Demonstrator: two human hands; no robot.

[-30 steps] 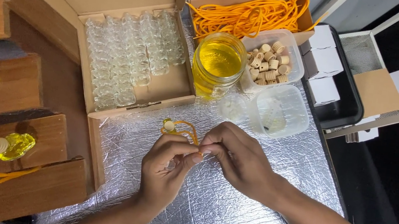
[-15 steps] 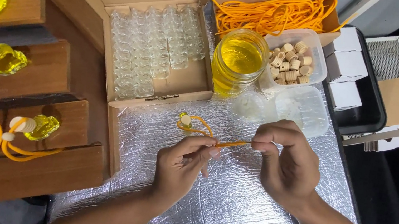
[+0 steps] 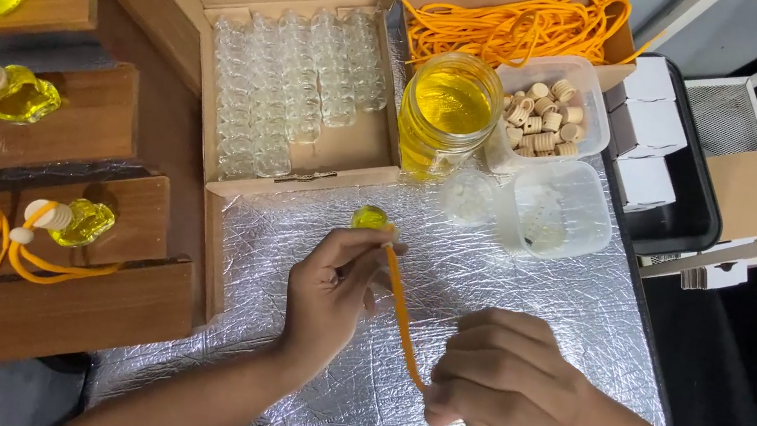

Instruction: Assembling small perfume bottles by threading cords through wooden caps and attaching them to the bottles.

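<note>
Small glass bottle point(image 3: 371, 218) of yellow liquid, pinched at its top between the fingertips of the left hand point(image 3: 333, 289), low over the silver foil mat point(image 3: 547, 301), just in front of the cardboard box. Orange cord point(image 3: 403, 313) stretched taut from the bottle down to the right hand point(image 3: 503, 383), clenched around its lower end. Behind the bottle: open cardboard box point(image 3: 348, 152) lined with rows of empty glass bottles point(image 3: 292, 88). To its right: jar of yellow liquid point(image 3: 448, 113), tub of wooden caps point(image 3: 549, 116), clear plastic tub point(image 3: 556, 211), heap of orange cords point(image 3: 520, 23) in a second box. Farther right: black tray point(image 3: 677, 215) with small white boxes point(image 3: 649, 124). Left: wooden steps point(image 3: 62, 295) with finished bottles point(image 3: 83, 222) on orange loops.
</note>
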